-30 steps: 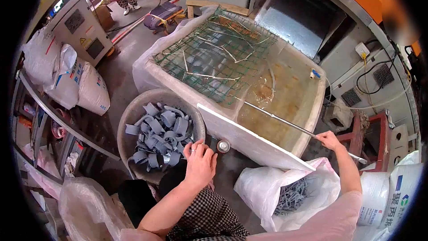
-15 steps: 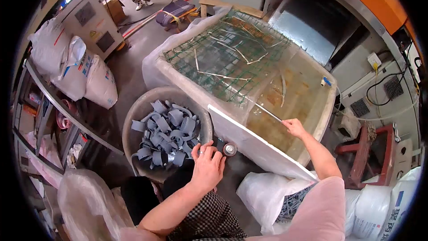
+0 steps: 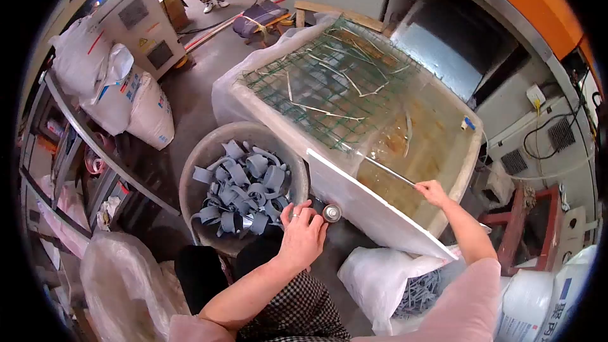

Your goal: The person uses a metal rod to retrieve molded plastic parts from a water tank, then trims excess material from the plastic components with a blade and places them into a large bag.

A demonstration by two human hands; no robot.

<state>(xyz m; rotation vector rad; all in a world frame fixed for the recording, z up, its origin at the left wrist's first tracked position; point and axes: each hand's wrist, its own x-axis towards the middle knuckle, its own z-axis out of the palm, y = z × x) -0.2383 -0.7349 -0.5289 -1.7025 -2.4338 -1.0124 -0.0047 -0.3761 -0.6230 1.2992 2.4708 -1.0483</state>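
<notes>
A water-filled tub spans the upper right of the frame; left of centre sits a round basin of grey plastic pieces. The right hand grips 1 metal rod over the tub; the left hand, fingers slightly spread, is near 1 can.

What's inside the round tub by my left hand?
Curved grey pieces lie heaped inside the round tub; what lies under the heap is covered and can't be seen.

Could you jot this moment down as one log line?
right hand: holding metal rod over water tub; left hand: beside aerosol can and round basin; basin: grey curved plastic pieces; green mesh: partly covering tub
</notes>
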